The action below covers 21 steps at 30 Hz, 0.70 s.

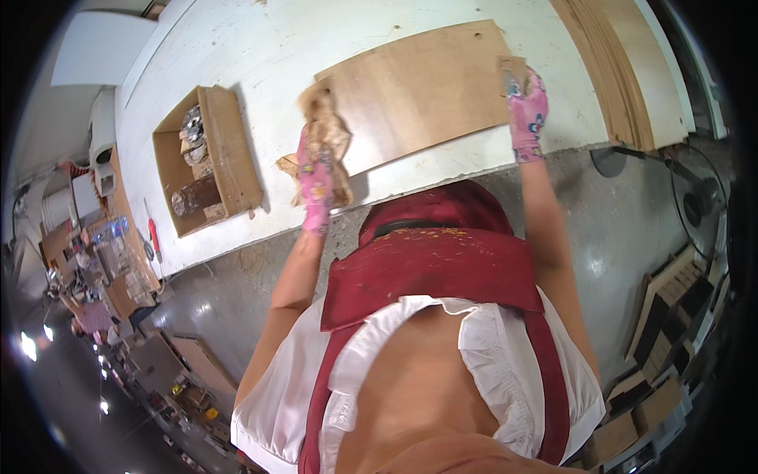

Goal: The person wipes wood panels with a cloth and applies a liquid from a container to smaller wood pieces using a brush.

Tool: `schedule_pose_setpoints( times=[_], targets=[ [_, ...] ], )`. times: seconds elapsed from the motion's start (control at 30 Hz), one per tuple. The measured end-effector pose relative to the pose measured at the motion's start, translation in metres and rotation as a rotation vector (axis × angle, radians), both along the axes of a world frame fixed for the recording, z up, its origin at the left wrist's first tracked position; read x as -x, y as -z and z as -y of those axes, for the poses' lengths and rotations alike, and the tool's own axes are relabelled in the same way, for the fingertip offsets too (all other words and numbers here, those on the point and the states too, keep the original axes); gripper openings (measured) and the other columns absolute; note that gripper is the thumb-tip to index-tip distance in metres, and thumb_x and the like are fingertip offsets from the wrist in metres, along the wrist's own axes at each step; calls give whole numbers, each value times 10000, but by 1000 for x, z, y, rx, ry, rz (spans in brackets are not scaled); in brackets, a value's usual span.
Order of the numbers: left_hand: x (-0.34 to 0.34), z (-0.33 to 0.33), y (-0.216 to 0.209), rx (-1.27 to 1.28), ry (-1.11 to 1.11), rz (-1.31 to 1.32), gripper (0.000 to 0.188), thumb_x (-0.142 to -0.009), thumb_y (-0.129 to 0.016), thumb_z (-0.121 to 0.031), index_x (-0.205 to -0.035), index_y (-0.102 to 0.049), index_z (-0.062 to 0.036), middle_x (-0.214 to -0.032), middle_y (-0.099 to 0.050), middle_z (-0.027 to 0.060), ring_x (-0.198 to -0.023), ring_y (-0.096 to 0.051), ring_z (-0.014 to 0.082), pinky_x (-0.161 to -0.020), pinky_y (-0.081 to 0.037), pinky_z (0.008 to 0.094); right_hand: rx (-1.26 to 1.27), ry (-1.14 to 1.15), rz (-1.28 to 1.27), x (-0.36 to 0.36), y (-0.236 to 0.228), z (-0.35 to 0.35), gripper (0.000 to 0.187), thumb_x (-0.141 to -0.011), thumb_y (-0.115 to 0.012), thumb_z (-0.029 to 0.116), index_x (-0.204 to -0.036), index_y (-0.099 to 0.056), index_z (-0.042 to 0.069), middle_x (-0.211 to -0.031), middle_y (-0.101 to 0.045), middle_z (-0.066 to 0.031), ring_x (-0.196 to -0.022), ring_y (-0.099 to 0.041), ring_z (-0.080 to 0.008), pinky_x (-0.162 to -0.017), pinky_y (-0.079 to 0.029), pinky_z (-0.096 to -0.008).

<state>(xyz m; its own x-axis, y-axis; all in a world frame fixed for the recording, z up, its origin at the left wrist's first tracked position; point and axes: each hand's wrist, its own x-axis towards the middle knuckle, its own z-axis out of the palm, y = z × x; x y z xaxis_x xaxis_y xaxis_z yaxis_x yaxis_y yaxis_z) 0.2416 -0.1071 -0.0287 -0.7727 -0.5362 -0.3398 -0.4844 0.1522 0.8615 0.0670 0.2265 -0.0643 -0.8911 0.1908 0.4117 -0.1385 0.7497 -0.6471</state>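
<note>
A flat, light-brown wooden panel (422,91) lies on the white worktable, its long side toward me. My left hand (317,186), in a pink patterned glove, is closed on a crumpled, stained tan rag (330,134) at the panel's left end. The rag covers that corner and is slightly blurred. At the opposite end my right hand (529,110), gloved the same way, grips the panel's right edge. A small tan patch shows at its fingertips; I cannot tell whether it is worn glove or a separate piece.
An open cardboard box (229,150) with a brown-stained jar and crumpled wrapping stands left on the white worktable (276,47). A red-handled screwdriver (153,235) lies near the table's left edge. Stacked wooden panels (612,71) sit at the right, with a black fan (699,201) beyond them.
</note>
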Motion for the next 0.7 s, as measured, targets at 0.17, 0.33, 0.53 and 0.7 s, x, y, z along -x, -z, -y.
schedule_pose_setpoints(
  times=[0.17, 0.33, 0.53, 0.7],
  targets=[
    [-20, 10, 0, -127, -9, -235, 460, -903, -555, -173, -1306, -400, -12, -1052, -561, 69, -855, -526, 126, -719, -449, 245, 119, 61, 108, -60, -14, 15, 359, -756, -651, 160, -1071, -580, 3, -974, -591, -209, -909, -560, -365, -819, -444, -405],
    [-21, 21, 14, 8, -31, -223, 325, -911, -495, -126, -1194, -501, 33, -1079, -579, 83, -971, -537, 171, -828, -425, 287, 1009, 16, 458, -84, -24, 2, 387, -804, -591, 86, -1167, -539, -37, -1042, -596, -111, -891, -560, -174, -781, -446, -274],
    [-27, 17, -3, -63, 64, -303, 300, -923, -464, -142, -1166, -534, 19, -1091, -592, 101, -884, -579, 160, -754, -469, 287, 1354, 80, 309, -116, -73, -25, 472, -818, -449, 51, -1277, -406, -49, -1152, -539, -117, -1028, -538, -174, -895, -436, -275],
    [75, -47, -64, 10, 319, -398, 342, -922, -454, -155, -1205, -523, 24, -1112, -582, 101, -970, -548, 146, -824, -442, 264, 1497, 32, -273, -139, -72, -119, 319, -853, -507, 26, -1169, -511, -11, -1033, -586, -88, -1043, -528, -166, -895, -446, -310]
  ],
)
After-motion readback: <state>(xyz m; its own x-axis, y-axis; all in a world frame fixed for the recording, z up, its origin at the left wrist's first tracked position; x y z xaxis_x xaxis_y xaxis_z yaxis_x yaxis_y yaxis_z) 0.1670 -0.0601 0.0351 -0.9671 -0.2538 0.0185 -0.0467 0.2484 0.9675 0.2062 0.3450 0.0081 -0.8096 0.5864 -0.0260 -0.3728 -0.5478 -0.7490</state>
